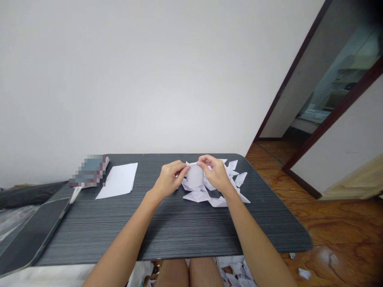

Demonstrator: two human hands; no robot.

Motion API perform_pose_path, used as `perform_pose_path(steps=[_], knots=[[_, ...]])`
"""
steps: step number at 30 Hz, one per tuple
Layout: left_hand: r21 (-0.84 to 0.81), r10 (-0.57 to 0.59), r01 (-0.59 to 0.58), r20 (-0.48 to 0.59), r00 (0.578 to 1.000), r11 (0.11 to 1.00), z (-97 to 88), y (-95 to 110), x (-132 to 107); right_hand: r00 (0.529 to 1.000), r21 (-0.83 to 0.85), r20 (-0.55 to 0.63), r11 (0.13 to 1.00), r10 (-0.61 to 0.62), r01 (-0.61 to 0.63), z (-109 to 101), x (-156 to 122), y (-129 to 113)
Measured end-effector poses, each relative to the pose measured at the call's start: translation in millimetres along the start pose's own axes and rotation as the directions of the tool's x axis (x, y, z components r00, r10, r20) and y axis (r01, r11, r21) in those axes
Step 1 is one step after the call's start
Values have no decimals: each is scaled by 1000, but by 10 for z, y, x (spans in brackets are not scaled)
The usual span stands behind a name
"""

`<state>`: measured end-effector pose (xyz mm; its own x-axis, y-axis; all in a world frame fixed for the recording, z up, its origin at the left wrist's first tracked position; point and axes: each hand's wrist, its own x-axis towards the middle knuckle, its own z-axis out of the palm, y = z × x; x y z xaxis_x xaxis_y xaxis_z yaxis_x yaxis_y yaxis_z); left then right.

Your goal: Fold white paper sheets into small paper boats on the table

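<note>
Both my hands pinch a small piece of white paper [195,175] held just above the dark table [167,231]. My left hand [169,179] grips its left edge with thumb and fingers closed. My right hand [214,172] grips its top right edge, fingers curled. Behind and under the hands lies a heap of folded white paper shapes [236,179], spread toward the right of the table.
A flat white sheet [119,180] lies at the back left, beside a blurred booklet [89,171]. A dark tablet or laptop [30,235] overhangs the left edge. Paper scraps [304,273] lie on the wooden floor. A doorway [329,91] opens at right.
</note>
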<state>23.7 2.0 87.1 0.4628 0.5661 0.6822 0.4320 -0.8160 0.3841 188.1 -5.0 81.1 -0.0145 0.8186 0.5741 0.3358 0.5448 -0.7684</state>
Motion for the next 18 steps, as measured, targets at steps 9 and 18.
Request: perform_pose_path(steps=[9, 18], knots=[[39, 11, -9, -64, 998, 999, 53, -40, -31, 999, -47, 22, 999, -26, 27, 2, -4, 22], [71, 38, -35, -41, 998, 997, 77, -38, -38, 998, -110, 27, 992, -51, 54, 16, -17, 37]])
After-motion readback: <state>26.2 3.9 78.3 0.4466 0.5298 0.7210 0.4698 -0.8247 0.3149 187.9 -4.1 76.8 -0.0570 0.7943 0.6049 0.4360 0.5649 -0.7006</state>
